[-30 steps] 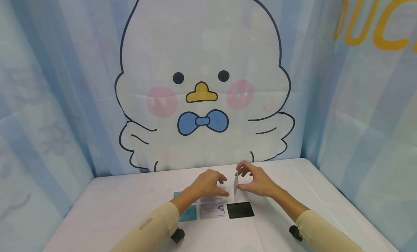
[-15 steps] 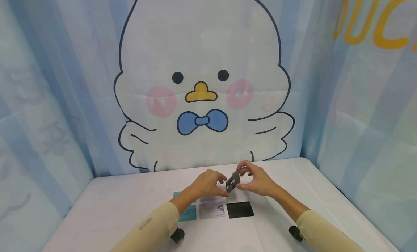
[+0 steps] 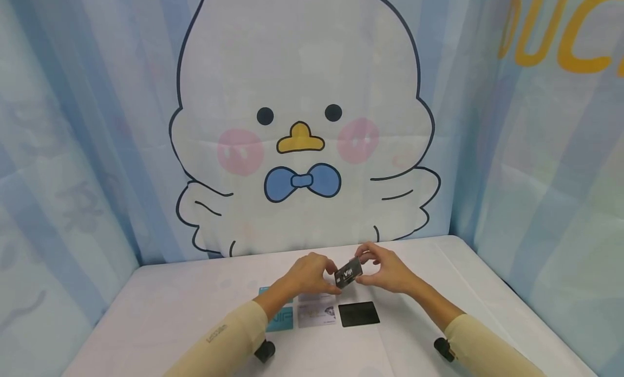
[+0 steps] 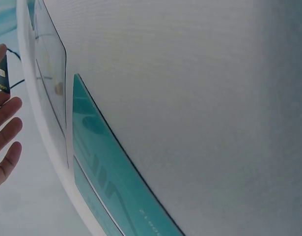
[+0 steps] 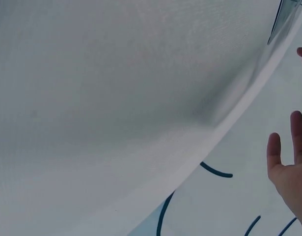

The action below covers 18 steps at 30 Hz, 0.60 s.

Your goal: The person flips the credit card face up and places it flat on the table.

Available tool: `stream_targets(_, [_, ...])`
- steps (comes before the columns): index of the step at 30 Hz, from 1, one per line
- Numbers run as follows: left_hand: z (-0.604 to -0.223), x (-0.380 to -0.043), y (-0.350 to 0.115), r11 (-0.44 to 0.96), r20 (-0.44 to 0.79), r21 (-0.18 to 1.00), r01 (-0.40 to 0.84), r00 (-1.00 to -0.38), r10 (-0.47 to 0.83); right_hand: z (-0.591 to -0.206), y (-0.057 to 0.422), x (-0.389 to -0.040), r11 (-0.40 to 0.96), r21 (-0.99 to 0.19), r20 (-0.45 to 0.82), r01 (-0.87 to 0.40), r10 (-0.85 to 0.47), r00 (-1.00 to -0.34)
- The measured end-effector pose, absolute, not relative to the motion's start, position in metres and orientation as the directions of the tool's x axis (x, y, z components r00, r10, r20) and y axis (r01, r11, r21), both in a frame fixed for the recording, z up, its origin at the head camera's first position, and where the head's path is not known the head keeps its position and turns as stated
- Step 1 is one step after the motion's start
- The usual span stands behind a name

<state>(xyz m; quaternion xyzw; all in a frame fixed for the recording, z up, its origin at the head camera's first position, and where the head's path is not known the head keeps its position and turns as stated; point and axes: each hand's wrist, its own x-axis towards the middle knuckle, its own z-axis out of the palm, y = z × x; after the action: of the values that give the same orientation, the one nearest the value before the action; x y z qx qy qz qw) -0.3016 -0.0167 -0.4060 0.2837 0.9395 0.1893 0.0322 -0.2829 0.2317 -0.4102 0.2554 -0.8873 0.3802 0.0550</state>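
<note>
Raised above the table in the head view is a dark VIP card (image 3: 348, 273), tilted with its printed face toward me. My left hand (image 3: 308, 273) pinches its left end between thumb and finger. At its right end, my right hand (image 3: 388, 271) holds it with thumb and index finger. The left wrist view shows part of this card (image 4: 1, 73) with a gold chip, between the left fingertips; the other left fingers are spread. Only some outstretched fingers of the right hand (image 5: 293, 167) appear in the right wrist view.
On the white table (image 3: 170, 317) lie a black card (image 3: 359, 314), a pale card (image 3: 317, 316) with another behind it, and a teal card (image 3: 283, 319). A second teal card (image 3: 265, 291) is partly hidden by the left wrist. A curtain with a duck print (image 3: 302, 220) stands behind.
The card has turned from edge-on to show its dark VIP face and has come slightly left. My left fingers, apart from it earlier, now hold its left end.
</note>
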Motion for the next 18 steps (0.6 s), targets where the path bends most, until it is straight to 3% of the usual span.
stream_targets(9, [-0.4077,-0.3040,-0.0185,0.788,0.050,0.319,0.527,-0.840,0.541,-0.4148,0.2386,-0.2874,0.663,-0.628,0.201,-0.407,-0.367,-0.908])
stream_targets(18, [-0.4124,-0.3083,-0.0136,0.816,0.023,0.265,0.513,-0.850,0.527,-0.4177,0.2421,-0.2928,0.711,-0.585,0.139,-0.391,-0.386,-0.912])
